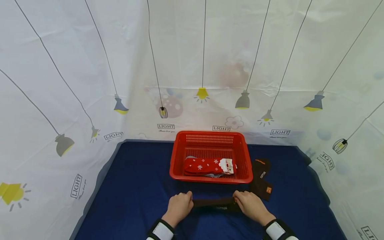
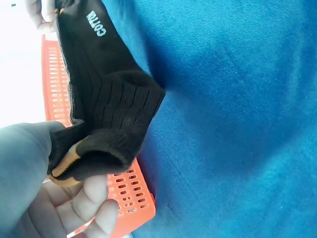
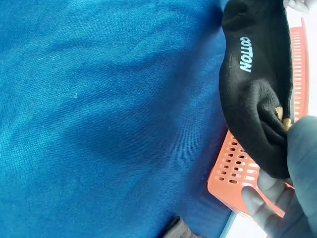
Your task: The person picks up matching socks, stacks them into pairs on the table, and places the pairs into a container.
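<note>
Blue cloth [image 1: 138,196]; both grips on black sock [image 1: 216,203]

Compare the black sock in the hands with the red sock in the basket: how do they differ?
The black sock is plain dark with white COTTON lettering; the red sock has snowflakes and a Santa figure. The black sock is stretched between left hand and right hand; the red sock lies in the basket.

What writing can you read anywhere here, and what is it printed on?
"COTTON": on the dark sock stretched between the left hand and the right hand.
"COTTON": on the second dark sock beside the red basket; its small orange label is unreadable.
"LIGHT": repeated on the lamp-print curtain; the script beneath is too small.
</note>
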Action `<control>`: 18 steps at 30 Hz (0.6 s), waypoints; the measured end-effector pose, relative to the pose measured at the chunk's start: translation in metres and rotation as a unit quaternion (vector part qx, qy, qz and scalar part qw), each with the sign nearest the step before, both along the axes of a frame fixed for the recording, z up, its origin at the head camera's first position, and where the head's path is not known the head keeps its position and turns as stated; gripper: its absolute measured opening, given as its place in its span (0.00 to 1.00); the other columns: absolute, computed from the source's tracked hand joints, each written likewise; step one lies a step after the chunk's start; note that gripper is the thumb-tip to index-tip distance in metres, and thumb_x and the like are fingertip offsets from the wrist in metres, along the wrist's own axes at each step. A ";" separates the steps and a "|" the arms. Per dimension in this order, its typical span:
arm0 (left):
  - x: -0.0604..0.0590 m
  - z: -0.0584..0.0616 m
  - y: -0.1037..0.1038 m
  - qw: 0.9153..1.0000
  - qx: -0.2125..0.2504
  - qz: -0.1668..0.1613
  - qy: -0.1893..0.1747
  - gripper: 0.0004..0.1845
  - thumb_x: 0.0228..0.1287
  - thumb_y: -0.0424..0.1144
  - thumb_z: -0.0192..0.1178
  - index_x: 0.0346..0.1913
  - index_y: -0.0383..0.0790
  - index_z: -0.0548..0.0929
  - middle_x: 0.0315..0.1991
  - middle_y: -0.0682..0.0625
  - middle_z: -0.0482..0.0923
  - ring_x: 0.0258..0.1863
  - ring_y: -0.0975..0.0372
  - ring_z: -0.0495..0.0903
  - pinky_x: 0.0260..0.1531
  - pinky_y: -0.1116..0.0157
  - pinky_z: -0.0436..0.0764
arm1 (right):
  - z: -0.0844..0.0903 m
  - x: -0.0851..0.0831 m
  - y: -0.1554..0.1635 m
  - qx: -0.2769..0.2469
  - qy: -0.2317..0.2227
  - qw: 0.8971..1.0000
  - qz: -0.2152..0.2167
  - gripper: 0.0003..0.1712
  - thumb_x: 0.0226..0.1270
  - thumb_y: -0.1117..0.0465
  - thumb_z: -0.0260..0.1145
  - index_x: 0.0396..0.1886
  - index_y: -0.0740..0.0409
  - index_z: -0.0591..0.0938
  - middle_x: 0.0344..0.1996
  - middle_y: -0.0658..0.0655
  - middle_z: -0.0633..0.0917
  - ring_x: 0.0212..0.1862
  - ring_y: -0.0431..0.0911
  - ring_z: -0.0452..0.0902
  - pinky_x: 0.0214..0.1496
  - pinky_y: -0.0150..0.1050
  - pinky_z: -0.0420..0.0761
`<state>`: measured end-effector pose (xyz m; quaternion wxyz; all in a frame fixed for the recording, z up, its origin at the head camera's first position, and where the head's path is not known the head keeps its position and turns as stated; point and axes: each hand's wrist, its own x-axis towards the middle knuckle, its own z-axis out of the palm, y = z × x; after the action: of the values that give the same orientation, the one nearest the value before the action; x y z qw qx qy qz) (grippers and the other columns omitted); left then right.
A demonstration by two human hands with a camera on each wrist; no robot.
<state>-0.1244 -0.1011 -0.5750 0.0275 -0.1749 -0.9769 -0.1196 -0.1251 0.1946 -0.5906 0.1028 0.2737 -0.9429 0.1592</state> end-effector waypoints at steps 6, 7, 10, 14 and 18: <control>0.000 0.000 -0.001 1.000 0.014 -0.002 0.011 0.06 0.51 0.39 0.59 0.22 0.47 0.75 0.12 0.55 0.69 0.10 0.64 0.69 0.10 0.66 0.64 | 0.000 -0.001 0.001 0.004 -0.027 1.000 -0.003 0.03 0.57 0.61 0.64 0.30 0.48 0.78 0.20 0.38 0.76 0.22 0.32 0.69 0.23 0.31 0.69; 0.000 0.000 -0.001 1.000 0.016 -0.002 0.014 0.05 0.51 0.39 0.60 0.22 0.47 0.75 0.12 0.55 0.70 0.10 0.63 0.69 0.10 0.65 0.65 | 0.000 -0.001 0.001 0.005 -0.035 0.999 -0.004 0.03 0.58 0.61 0.64 0.30 0.48 0.78 0.20 0.38 0.76 0.22 0.32 0.69 0.23 0.31 0.69; 0.001 -0.002 -0.001 1.000 0.018 -0.001 0.022 0.05 0.50 0.39 0.60 0.21 0.48 0.76 0.12 0.55 0.71 0.10 0.63 0.70 0.11 0.65 0.66 | -0.002 -0.001 0.000 0.011 -0.063 0.998 -0.009 0.02 0.59 0.61 0.63 0.30 0.48 0.78 0.19 0.38 0.75 0.21 0.30 0.67 0.22 0.30 0.68; 0.000 -0.007 -0.001 1.000 0.015 0.003 0.021 0.06 0.49 0.41 0.61 0.20 0.49 0.77 0.12 0.55 0.72 0.11 0.63 0.71 0.11 0.65 0.67 | -0.005 -0.002 0.000 0.009 -0.088 0.996 -0.012 0.03 0.61 0.61 0.61 0.29 0.48 0.77 0.18 0.37 0.74 0.19 0.30 0.65 0.21 0.30 0.66; -0.003 -0.012 0.000 1.000 0.011 0.009 0.015 0.07 0.50 0.42 0.60 0.19 0.49 0.77 0.12 0.55 0.72 0.11 0.62 0.71 0.11 0.64 0.66 | -0.010 -0.003 0.000 0.005 -0.105 0.994 -0.013 0.04 0.62 0.61 0.60 0.28 0.48 0.76 0.17 0.36 0.72 0.19 0.29 0.64 0.20 0.29 0.65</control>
<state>-0.1270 -0.1015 -0.5872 0.0453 -0.1678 -0.9765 -0.1272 -0.1282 0.1947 -0.6008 0.0035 0.2435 -0.9528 0.1811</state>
